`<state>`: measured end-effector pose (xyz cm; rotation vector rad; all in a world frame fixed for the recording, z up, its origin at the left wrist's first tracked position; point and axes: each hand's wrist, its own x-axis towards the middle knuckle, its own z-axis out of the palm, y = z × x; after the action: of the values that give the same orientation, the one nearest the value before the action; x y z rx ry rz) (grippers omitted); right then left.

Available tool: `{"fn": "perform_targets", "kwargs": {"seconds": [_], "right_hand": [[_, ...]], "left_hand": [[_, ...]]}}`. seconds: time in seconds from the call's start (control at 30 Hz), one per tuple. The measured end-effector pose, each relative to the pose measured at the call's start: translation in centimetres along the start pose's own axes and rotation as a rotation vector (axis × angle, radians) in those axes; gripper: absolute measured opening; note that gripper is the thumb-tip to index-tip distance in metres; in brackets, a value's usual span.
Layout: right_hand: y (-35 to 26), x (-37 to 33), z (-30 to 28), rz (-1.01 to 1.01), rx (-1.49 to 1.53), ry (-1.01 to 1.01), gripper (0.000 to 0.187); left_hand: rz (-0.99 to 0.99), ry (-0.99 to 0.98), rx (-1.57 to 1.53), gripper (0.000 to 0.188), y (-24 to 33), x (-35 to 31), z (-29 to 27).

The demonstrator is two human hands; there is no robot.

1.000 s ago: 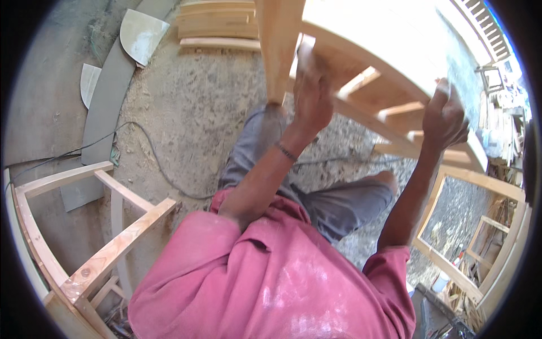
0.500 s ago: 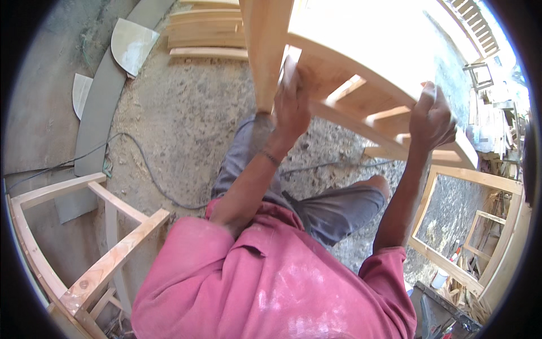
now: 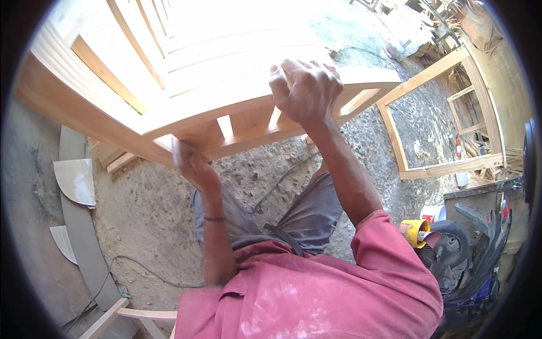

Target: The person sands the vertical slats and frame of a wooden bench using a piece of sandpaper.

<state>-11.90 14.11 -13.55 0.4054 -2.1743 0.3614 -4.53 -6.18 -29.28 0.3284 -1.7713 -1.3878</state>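
Observation:
A large slatted furniture frame (image 3: 237, 109) of pale bare wood is held in front of me, filling the upper left and middle of the head view. Its curved rail faces me, with short slats and gaps below it. My right hand (image 3: 307, 90) is closed over the top of this rail, right of its middle. Lower and to the left, my left hand (image 3: 197, 169) grips the frame's underside near the corner where a long side piece meets the rail. Its fingertips are partly hidden by the wood. Strong light washes out the frame's far part.
Another open wooden frame (image 3: 401, 135) stands at right. Below it are a yellow can (image 3: 413, 231), a white tub (image 3: 433, 213) and a black wheel (image 3: 451, 243). Rounded pale panels (image 3: 76, 179) and a cable (image 3: 152, 276) lie at left. A wooden frame part (image 3: 104, 319) shows lower left.
My view has turned to the right. The slatted frame has swung and tilted, now reaching across the upper left. Both hands stay on it, the right still on the curved rail.

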Motion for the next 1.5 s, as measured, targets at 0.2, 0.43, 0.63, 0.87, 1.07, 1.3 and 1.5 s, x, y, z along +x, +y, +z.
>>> {"fn": "perform_targets", "kwargs": {"seconds": [0.2, 0.43, 0.63, 0.87, 1.07, 1.3, 1.5], "right_hand": [[-0.2, 0.3, -0.2, -0.003, 0.016, 0.003, 0.029], [-0.3, 0.0, -0.7, 0.033, 0.015, -0.043, 0.025], [-0.6, 0.1, -0.5, 0.037, 0.049, -0.023, 0.026], [-0.3, 0.0, -0.4, 0.037, 0.063, 0.001, 0.026], [-0.5, 0.3, -0.5, 0.047, 0.065, 0.004, 0.027], [-0.1, 0.1, -0.6, 0.044, 0.039, -0.048, 0.030], [0.1, -0.1, -0.8, 0.037, 0.051, -0.031, 0.028]], "left_hand": [[-0.237, -0.009, -0.235, 0.042, -0.4, 1.5, 0.0], [-0.177, 0.017, -0.125, 0.040, -0.1, 0.9, 0.6], [0.068, 0.107, -0.151, 0.042, -4.7, 0.3, 0.2], [0.024, 0.021, -0.149, 0.029, -4.0, 0.3, -0.1], [-0.114, 0.059, -0.343, 0.032, -4.3, 0.0, 0.2], [-0.252, -0.224, -0.136, 0.027, -5.3, -0.3, -2.3], [-0.204, -0.221, -0.172, 0.042, -5.2, 0.6, -1.5]]}}
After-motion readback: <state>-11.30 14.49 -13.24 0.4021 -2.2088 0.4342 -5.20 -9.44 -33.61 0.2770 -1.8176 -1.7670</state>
